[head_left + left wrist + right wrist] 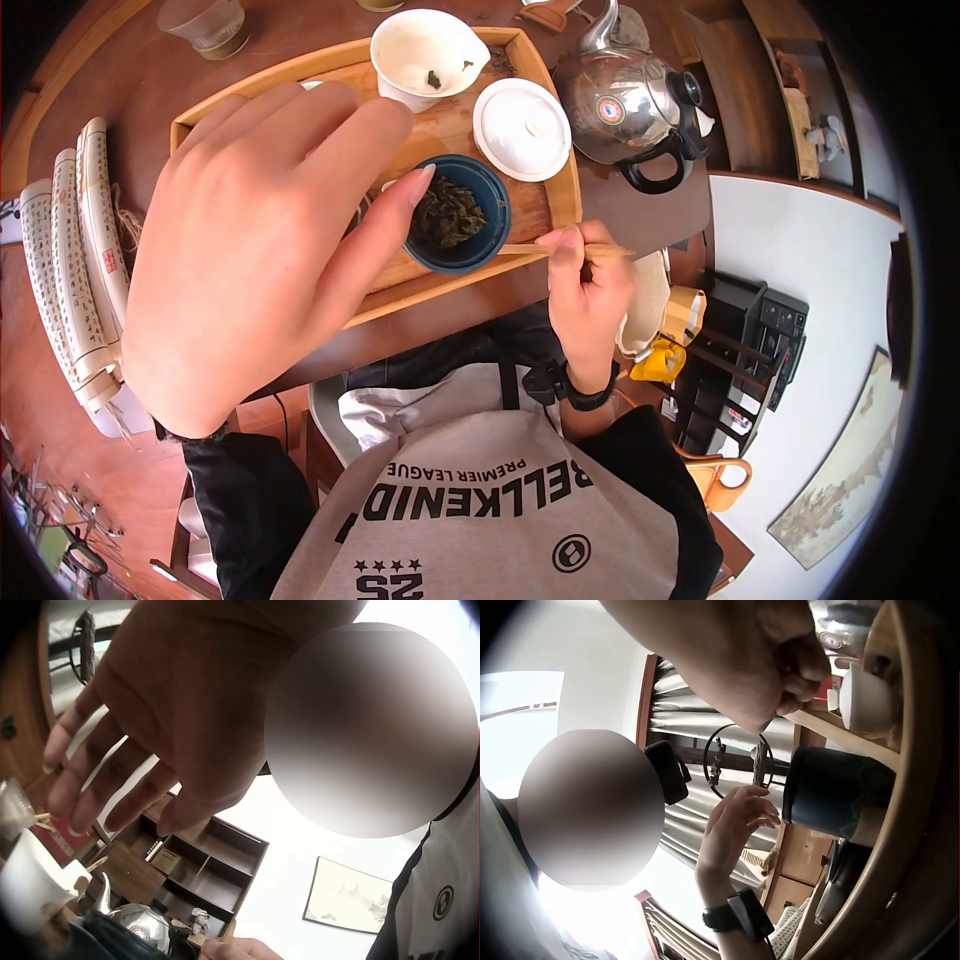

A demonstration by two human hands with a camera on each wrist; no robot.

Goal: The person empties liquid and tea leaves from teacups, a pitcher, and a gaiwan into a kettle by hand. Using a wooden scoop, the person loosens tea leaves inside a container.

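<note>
A dark blue bowl (460, 215) of dry tea leaves sits on a wooden tray (470, 285). My left hand (290, 210) hovers large over the tray with straight fingers, and one fingertip is at the bowl's near rim. In the left wrist view the left hand (172, 712) is spread and holds nothing. My right hand (588, 275) pinches a thin wooden stick (520, 250) whose tip reaches the bowl's edge. In the right wrist view the right hand (757, 652) grips the stick (840, 735) just above the bowl (832, 795), with the left hand (739, 825) beyond it.
On the tray stand a white cup (425, 60) holding a few leaves and a white lid (522, 128). A steel kettle (625, 100) sits right of the tray. Rolled bamboo scrolls (80, 250) lie at the left. A glass cup (205, 22) stands at the far edge.
</note>
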